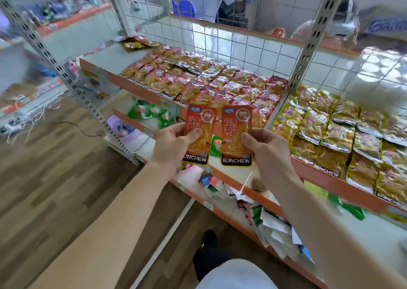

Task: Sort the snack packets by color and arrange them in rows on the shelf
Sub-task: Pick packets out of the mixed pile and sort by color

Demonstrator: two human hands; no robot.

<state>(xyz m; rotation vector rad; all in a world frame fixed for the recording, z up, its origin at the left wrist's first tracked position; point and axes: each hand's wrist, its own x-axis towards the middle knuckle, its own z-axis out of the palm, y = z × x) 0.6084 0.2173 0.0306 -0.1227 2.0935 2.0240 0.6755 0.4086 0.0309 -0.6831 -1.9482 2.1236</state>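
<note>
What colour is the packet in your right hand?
The packet is red-orange with a black bottom band; head view.

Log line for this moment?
left hand: holds left red packet | right hand: holds right red packet | shelf: red rows left, yellow rows right | status: both packets unplaced

My left hand and right hand are bare, and so are my left forearm and right forearm, all the way to the lower corners of the frame. At the bottom centre sits a rounded fold of white cloth that I am wearing; shirt hem or shorts, I cannot tell. Just up and left of it is my black shoe, with more black running down under the cloth.
</note>
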